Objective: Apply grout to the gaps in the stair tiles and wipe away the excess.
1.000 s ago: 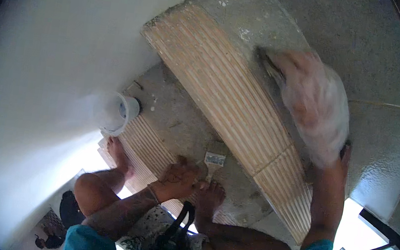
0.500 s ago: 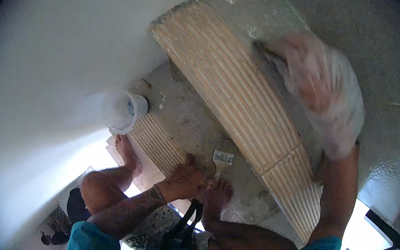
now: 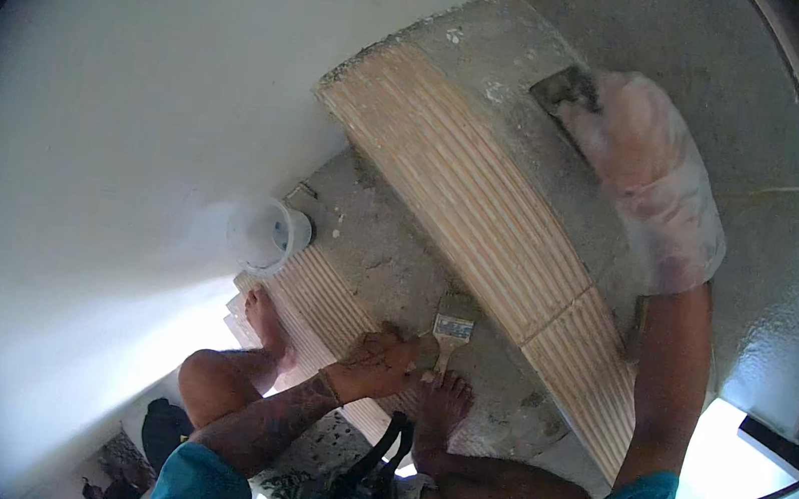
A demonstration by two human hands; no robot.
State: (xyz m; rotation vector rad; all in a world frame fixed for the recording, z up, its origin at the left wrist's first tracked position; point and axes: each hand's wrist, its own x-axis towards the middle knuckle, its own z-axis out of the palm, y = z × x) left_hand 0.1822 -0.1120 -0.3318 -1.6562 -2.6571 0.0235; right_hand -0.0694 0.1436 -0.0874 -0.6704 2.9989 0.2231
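Note:
My right hand [image 3: 631, 139], bagged in clear plastic up past the wrist, is closed on a small dark float [image 3: 563, 94]. It lies against the grey tread tile [image 3: 487, 44] of the upper step, behind the ribbed edge tiles. The float's grip is partly hidden by my fingers. Lower down, my left hand [image 3: 374, 364] is curled closed at the handle end of a flat paintbrush [image 3: 453, 328]. The brush points away from me above my bare right foot [image 3: 445, 405]. The left fingertips are mostly hidden.
Beige ribbed tiles [image 3: 487, 200] line the step edge; more ribbed tiles [image 3: 318, 294] lie by my left foot. A translucent bucket [image 3: 292, 235] stands against the white wall [image 3: 156, 106]. A dark metal railing [image 3: 777, 448] is at lower right. The lower tread [image 3: 376, 236] is dusty and stained.
My right hand's motion blur has lessened, and the dark float shows more clearly against the tread. The whole view has shifted slightly. My left hand and the paintbrush stay nearly in place.

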